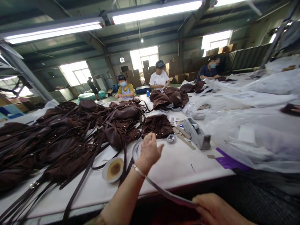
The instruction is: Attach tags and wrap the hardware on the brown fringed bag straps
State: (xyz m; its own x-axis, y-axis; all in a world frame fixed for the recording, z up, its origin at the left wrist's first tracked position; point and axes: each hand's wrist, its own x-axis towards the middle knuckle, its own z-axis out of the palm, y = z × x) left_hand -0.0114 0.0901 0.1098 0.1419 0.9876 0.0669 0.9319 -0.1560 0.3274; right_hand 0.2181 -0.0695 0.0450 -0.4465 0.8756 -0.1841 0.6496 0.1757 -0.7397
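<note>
My left hand (150,152), with a bracelet at the wrist, is over the white table in front of a gathered dark brown bag (157,125). Its fingers are curled and partly hidden, at the upper end of a long grey strip (164,191). The strip runs down past the wrist to my right hand (209,204), whose fingers pinch its lower end near the table's front edge. A small coil (171,138) lies beside the bag. To the left of my forearm is a white dish (112,169) with a brown stain inside.
Brown bags with long straps (67,147) cover the table's left side. A grey tape dispenser (197,134), cardboard strips, purple material (231,162) and clear plastic bags (255,125) lie rightward. Several people are beyond the table.
</note>
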